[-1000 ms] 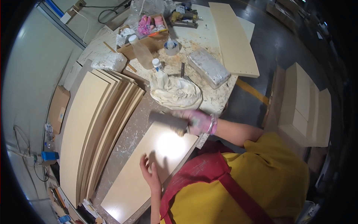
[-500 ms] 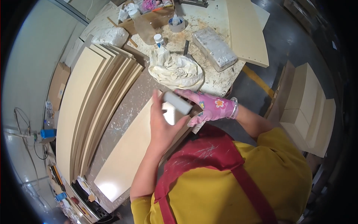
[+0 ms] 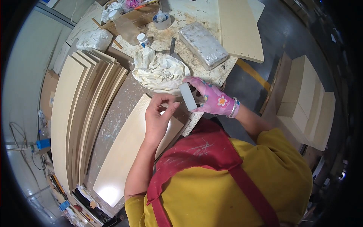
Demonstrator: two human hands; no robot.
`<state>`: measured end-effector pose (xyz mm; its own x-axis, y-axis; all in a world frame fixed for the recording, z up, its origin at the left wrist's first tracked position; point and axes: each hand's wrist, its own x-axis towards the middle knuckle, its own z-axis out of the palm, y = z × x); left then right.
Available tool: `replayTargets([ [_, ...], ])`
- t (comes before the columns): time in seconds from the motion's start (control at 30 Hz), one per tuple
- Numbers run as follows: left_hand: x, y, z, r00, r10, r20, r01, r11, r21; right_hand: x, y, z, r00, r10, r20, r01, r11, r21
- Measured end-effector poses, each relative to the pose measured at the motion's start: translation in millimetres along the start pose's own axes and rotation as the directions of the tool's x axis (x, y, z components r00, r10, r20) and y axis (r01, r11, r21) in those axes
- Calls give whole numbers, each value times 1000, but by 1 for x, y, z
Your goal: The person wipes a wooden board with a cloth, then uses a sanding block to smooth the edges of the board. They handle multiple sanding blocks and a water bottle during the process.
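Observation:
My right hand, in a pink flowered glove, grips a small grey-white rectangular block at its edges, above the near end of the work. To its left is my bare left hand, fingers curled and thumb tip close to the fingertips; whether anything small is between them, I cannot make out. Under that hand lies a long, pale, curved wooden panel with a glossy face. A crumpled cream cloth rests just beyond both hands.
Several curved panels stand stacked on edge at the left. Beyond the cloth are a plastic-wrapped block, a small white-capped bottle, a larger bottle and a tape roll. Pale stacked pieces stand at the right.
The block has come away from my left hand and is now in my right hand only, turned more upright. My left fingers have curled in. The view has shifted slightly.

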<state>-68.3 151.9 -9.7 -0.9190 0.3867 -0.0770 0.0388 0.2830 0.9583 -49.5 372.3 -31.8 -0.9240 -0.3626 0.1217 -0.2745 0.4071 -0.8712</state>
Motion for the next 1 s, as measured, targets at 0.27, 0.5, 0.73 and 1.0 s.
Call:
replayTargets([
  [0.27,-1,-10,4,976,-211,49,216,964,-153,14,13,11,988,-104,-115,70,962,-264],
  [0.5,0,-17,2,966,-246,76,251,965,-70,20,2,9,998,-52,-40,26,870,-492],
  [0.73,1,-24,5,931,-289,222,351,874,-336,14,1,3,997,41,60,-22,956,-291],
  [1.0,-2,-7,4,829,-348,438,554,625,-551,-3,18,16,963,136,231,-206,928,311],
])
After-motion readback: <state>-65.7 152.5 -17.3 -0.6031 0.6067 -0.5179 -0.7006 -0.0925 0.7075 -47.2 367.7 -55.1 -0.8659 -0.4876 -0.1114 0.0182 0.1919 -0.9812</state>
